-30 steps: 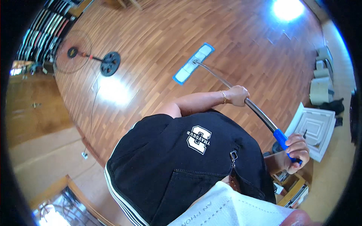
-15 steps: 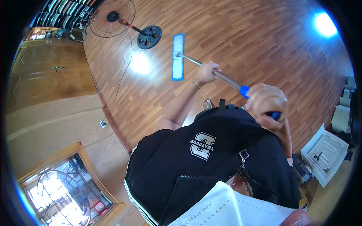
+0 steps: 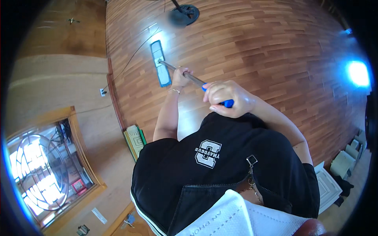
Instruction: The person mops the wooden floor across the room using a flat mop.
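A flat mop [image 3: 161, 65] with a long pale head and blue fringe rests on the wooden floor ahead of me, left of the middle. Its metal pole slants back toward my chest. Wrapped round the pole's middle is my left hand [image 3: 181, 76], arm stretched forward, a bracelet at the wrist. My right hand [image 3: 231, 97] grips the blue handle end close to my chest, with the blue tip sticking out below the fingers.
The black round fan base [image 3: 184, 15] stands on the floor beyond the mop. A cable [image 3: 138, 50] runs across the floor to a wall socket [image 3: 102, 92] at left. Green-edged stacked panels [image 3: 135, 141] lean by the left wall. A white cabinet door [image 3: 327, 190] is at lower right.
The mop head has moved left toward the cable and tilted. Both hands have shifted left with the pole, the right one closer to the left. My view has turned, so the fan is mostly out of it.
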Tool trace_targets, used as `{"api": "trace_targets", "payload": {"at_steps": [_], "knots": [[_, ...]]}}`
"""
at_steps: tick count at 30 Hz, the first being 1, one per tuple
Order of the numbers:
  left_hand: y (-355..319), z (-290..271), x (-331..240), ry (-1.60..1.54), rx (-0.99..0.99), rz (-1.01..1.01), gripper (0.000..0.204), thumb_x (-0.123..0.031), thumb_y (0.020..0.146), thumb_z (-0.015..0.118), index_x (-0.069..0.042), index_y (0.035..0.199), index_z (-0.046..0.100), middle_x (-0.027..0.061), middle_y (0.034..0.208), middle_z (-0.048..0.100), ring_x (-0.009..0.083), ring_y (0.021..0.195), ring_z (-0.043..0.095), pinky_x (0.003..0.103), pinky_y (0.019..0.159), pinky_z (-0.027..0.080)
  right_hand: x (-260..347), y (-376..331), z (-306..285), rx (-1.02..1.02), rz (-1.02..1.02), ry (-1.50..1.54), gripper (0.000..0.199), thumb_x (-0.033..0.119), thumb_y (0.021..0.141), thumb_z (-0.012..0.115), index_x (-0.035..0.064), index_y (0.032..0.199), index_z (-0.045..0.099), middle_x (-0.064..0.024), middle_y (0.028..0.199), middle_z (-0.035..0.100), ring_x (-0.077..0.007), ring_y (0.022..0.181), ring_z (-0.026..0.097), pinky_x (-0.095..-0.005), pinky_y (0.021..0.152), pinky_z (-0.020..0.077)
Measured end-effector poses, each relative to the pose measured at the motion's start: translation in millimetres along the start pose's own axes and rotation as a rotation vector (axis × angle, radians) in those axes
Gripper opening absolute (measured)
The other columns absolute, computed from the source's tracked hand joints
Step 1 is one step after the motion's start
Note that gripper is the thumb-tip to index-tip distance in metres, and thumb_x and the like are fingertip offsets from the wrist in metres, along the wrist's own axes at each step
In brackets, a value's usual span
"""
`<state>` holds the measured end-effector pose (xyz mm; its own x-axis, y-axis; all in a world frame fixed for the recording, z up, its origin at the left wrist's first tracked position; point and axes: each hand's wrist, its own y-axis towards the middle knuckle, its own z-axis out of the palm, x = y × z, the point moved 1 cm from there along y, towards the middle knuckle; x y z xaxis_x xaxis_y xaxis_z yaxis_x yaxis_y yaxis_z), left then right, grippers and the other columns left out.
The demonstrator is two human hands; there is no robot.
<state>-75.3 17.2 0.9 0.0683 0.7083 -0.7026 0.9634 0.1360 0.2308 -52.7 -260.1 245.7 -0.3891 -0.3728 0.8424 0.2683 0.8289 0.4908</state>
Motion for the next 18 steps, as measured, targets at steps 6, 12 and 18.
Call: {"api": "trace_targets", "payload": {"at_steps": [6,12,18], "knots": [[-118,-23,80,-0.593,-0.248,-0.454,0.01,0.002,0.069,0.067,-0.001,0.065,0.058,0.0156,0.067,0.061,0.0325,0.066,0.061,0.041,0.062,0.049,-39,1,65,0.325,0.067,0.187,0.018,0.012,0.084,0.064,-0.0005,0.073,0.06,-0.0122,0.082,0.063,-0.028,0.088,0.058,-0.04,0.085,0.0449],[-181,-29,72,-0.068,-0.324,-0.323,0.005,-0.004,0.067,0.067,-0.002,0.065,0.063,0.0151,0.065,0.063,0.0309,0.062,0.061,0.039,0.058,0.048,-39,2,64,0.368,0.119,0.342,0.025,0.009,0.086,0.062,-0.0016,0.065,0.053,-0.0124,0.072,0.058,-0.0273,0.088,0.06,-0.0414,0.087,0.0459],[-180,-6,-3,0.208,-0.262,-0.387,0.005,0.004,0.072,0.059,0.001,0.07,0.062,0.0136,0.066,0.064,0.0242,0.063,0.065,0.036,0.064,0.052,-27,-21,22,0.26,0.24,0.327,0.023,0.014,0.086,0.065,-0.0019,0.071,0.059,-0.0126,0.083,0.065,-0.0232,0.085,0.06,-0.0376,0.08,0.0467]]}}
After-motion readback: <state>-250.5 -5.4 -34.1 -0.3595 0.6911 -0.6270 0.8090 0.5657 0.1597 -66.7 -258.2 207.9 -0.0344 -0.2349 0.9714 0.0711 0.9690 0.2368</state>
